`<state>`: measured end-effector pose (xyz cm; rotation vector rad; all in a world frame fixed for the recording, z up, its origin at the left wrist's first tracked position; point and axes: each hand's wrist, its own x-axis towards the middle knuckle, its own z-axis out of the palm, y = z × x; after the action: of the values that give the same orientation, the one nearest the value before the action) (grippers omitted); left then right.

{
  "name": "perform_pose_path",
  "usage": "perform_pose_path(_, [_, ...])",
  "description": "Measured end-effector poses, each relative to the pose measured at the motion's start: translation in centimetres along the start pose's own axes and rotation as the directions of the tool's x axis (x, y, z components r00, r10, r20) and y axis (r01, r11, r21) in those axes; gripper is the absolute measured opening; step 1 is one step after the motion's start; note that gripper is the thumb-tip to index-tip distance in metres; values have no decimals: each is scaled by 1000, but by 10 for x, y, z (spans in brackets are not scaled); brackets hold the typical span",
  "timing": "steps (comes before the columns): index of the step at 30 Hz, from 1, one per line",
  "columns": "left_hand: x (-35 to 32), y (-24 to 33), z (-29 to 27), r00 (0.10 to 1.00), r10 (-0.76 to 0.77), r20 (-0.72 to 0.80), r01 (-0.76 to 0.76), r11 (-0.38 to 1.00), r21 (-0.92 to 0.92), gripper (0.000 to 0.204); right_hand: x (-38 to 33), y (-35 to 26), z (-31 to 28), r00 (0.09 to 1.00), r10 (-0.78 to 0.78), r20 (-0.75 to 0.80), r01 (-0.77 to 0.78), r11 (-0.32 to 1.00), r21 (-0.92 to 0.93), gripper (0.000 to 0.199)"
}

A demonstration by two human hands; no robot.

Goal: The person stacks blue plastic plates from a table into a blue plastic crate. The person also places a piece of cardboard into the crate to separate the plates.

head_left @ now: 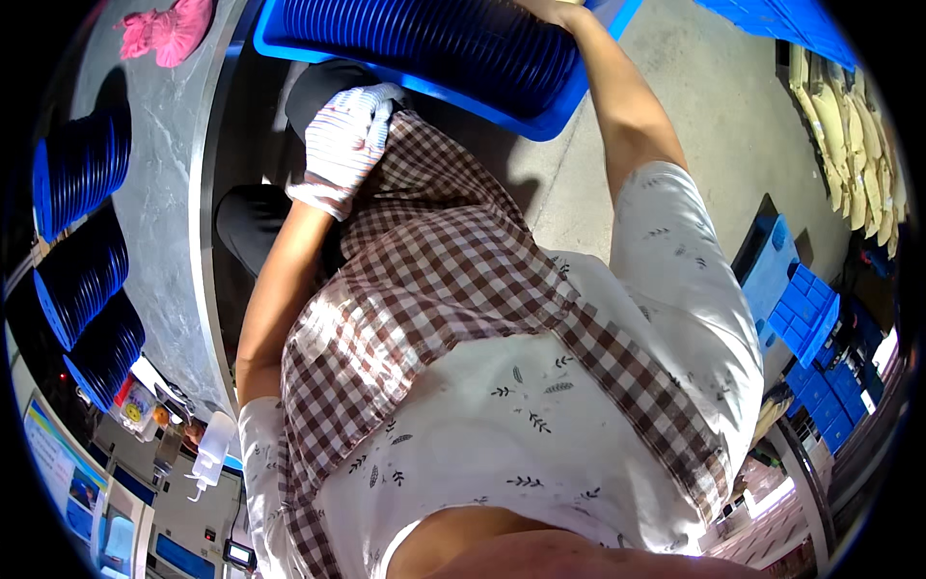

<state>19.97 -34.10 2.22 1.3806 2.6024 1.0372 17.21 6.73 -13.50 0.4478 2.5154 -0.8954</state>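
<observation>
Blue discs [424,53] lined up inside blue tray [540,126], right hand [552,12] at tray's right, gloved left hand [349,140] nearer than tray, cannot tell either grip, bench [164,193] edge left, floor [699,96] stretching right.

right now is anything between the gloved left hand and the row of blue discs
Yes: the near wall of the blue tray lies between the gloved left hand and the blue discs. No obstacle shows between the right hand and the discs, though the top edge cuts that hand off.
</observation>
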Motion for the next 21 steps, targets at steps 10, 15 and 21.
perform_pose_path(10, [12, -16, -3, 995, 16, 101, -21, 999, 49, 18, -10, 16, -10, 997, 51, -66, -51, 999, -13, 70])
perform_pose_path(15, [33, -43, -30, 992, -96, -88, 96, 995, -5, 20, -90, -37, -78, 892, 66, -446, -50, 998, 49, 53])
perform_pose_path(21, [80, -106, -60, 854, -498, -153, 480, 866, -137, 40, -83, 26, -62, 270, -236, -934, -108, 956, -273, 40])
